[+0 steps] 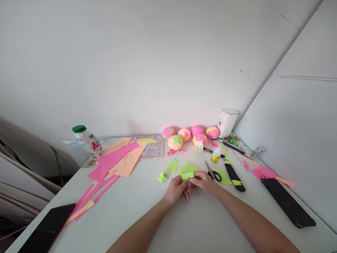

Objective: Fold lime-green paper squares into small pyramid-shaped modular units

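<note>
My left hand (pixel 177 190) and my right hand (pixel 204 181) meet over the white table (pixel 158 218), both pinching a small folded green paper piece (pixel 187 175). Fingers of both hands are curled round its edges. Just behind it lie several loose green paper squares (pixel 172 165) and a small folded green unit (pixel 162 177). Black-handled scissors (pixel 213 173) lie right beside my right hand.
Pink and orange paper sheets (pixel 118 160) and strips spread at left, near a green-capped bottle (pixel 88 141). Several paper balls (pixel 184 135) line the wall by a white cup (pixel 227 122). Glue bottles (pixel 216 154), a utility knife (pixel 235 175), a black phone (pixel 288 202) and a dark tablet (pixel 47 228) lie around.
</note>
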`<state>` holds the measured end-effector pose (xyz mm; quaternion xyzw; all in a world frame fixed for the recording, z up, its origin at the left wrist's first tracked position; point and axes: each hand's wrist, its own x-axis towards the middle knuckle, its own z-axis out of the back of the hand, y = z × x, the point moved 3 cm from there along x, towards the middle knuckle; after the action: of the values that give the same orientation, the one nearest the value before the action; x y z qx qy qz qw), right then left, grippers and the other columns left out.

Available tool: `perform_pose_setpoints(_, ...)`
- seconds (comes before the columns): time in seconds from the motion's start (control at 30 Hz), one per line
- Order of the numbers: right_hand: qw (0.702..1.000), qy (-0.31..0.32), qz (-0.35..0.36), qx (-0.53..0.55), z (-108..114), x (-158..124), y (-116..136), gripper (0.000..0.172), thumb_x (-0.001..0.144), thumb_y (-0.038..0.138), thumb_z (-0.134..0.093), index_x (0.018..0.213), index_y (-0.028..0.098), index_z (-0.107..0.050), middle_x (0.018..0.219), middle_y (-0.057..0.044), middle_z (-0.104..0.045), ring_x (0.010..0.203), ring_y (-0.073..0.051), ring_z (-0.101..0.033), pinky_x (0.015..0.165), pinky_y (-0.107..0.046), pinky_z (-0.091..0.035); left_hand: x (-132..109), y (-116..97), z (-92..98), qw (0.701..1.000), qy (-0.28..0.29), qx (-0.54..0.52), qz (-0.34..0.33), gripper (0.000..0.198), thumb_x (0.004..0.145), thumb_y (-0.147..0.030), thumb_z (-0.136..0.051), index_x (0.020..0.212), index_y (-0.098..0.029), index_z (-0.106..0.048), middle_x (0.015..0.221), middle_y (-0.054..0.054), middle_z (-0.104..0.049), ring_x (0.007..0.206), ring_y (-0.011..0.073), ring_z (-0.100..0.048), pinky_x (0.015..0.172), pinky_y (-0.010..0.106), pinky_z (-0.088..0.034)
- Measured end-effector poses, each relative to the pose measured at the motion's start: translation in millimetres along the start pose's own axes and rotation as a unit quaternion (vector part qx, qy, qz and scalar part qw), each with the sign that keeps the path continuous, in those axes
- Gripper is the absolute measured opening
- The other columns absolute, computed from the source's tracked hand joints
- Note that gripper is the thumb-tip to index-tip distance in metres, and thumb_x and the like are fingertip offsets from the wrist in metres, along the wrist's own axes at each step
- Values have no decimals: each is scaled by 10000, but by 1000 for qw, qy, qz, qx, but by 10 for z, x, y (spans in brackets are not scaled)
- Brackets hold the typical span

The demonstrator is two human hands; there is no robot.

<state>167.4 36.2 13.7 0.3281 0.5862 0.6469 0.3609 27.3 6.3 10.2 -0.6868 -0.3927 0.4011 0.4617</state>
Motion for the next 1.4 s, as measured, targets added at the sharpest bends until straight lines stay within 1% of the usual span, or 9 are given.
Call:
perform_pose_setpoints(0.27, 1000, 1, 1, 3, -3, -9, 28, 285, 770, 411, -601, 660, 156, -537, 613, -8, -621, 575, -141, -564, 581, -267, -442, 32, 25, 22, 1000, -2, -13, -3, 377, 716, -510, -597, 722, -171, -432, 528, -30, -577, 337, 106, -535, 301, 196, -383)
perform_pose_setpoints(0.43, 1000, -5, 3, 12, -5, 7, -18, 282, 776, 429, -594, 705, 160, -549, 621, -2, -611, 585, -143, -574, 574, -263, -450, 16, 6, -2, 1000, -3, 13, -2, 379, 707, -513, -601, 703, -169, -444, 534, -26, -568, 346, 102, -535, 304, 192, -378)
perform_pose_setpoints(0.57, 1000, -10, 0, 1, 4, 20, -51, 306, 767, 450, -598, 677, 163, -543, 603, -2, -613, 572, -149, -582, 565, -266, -457, -3, -27, -13, 999, -29, 11, -9, 377, 699, -513, -607, 682, -176, -437, 623, -4, -592, 416, 104, -563, 352, 205, -415)
perform_pose_setpoints(0.7, 1000, -19, -1, -7, 11, 18, -41, 308, 751, 440, -618, 641, 167, -529, 580, 2, -611, 544, -146, -576, 547, -260, -457, -13, -48, -11, 998, -52, -15, -20, 372, 716, -527, -578, 710, -188, -425, 617, -6, -599, 446, 112, -564, 383, 215, -429)
perform_pose_setpoints(0.83, 1000, -23, 4, -3, 4, 16, -29, 299, 747, 428, -626, 635, 164, -546, 577, 0, -610, 550, -148, -575, 550, -262, -462, -26, -57, -18, 997, -59, -27, -32, 367, 731, -528, -561, 731, -188, -420, 625, 0, -615, 455, 117, -572, 395, 217, -427)
perform_pose_setpoints(1.03, 999, -30, 5, 11, -1, 18, -43, 311, 743, 442, -626, 623, 164, -555, 575, 2, -603, 543, -150, -573, 534, -264, -471, -20, -31, -13, 997, -64, -23, -28, 391, 714, -546, -569, 713, -190, -407, 622, 11, -632, 433, 122, -577, 389, 222, -423)
perform_pose_setpoints(1.23, 1000, -28, 8, 7, -2, 20, -37, 308, 755, 437, -613, 619, 168, -549, 566, 5, -601, 530, -150, -576, 533, -272, -475, -16, -30, -12, 997, -62, -21, -29, 373, 723, -525, -574, 711, -186, -417, 602, -5, -619, 432, 123, -586, 383, 217, -425)
perform_pose_setpoints(1.4, 1000, -22, -3, 14, 1, 14, -46, 287, 749, 428, -621, 659, 161, -567, 564, 3, -599, 572, -167, -600, 549, -273, -468, -10, -29, -20, 1000, -21, 14, -9, 392, 673, -511, -635, 705, -175, -434, 579, -9, -603, 402, 124, -579, 350, 211, -410)
